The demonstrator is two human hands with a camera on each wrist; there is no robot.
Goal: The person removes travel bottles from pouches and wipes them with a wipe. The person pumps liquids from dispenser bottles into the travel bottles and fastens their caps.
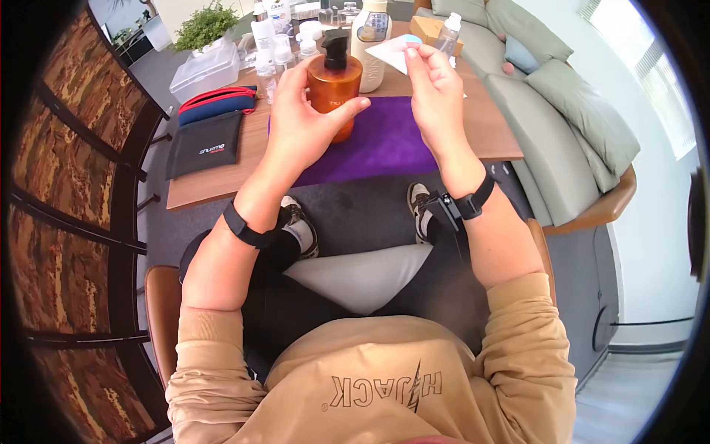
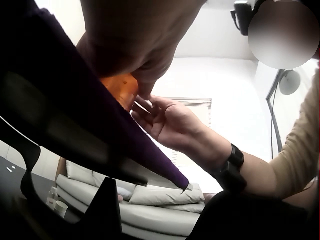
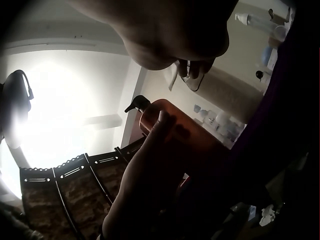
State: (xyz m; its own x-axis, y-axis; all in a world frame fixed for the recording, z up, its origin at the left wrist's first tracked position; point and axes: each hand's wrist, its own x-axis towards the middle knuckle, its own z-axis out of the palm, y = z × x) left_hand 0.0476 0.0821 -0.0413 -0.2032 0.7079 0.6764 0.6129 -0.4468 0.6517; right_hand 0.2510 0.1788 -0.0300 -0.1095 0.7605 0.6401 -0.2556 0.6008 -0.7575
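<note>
In the head view my left hand (image 1: 303, 122) grips an amber pump bottle (image 1: 336, 85) with a black pump head (image 1: 336, 48). Its thumb lies across the front of the bottle, which is upright over a purple cloth (image 1: 392, 140). My right hand (image 1: 438, 92) is raised to the right of the bottle and pinches a thin white piece (image 1: 390, 55), pointed at its left end and tissue-like, between thumb and fingers. The right wrist view shows the same bottle (image 3: 175, 127) in the left hand (image 3: 142, 167). A cream-coloured large bottle (image 1: 370, 63) stands just behind.
Several small bottles and jars (image 1: 281, 48) crowd the back of the wooden table (image 1: 488, 122). At the left lie a dark pouch (image 1: 203, 144), a blue-red case (image 1: 218, 103) and a clear plastic box (image 1: 207, 70). A clear pump bottle (image 1: 449, 33) stands back right, near a grey sofa (image 1: 551, 152).
</note>
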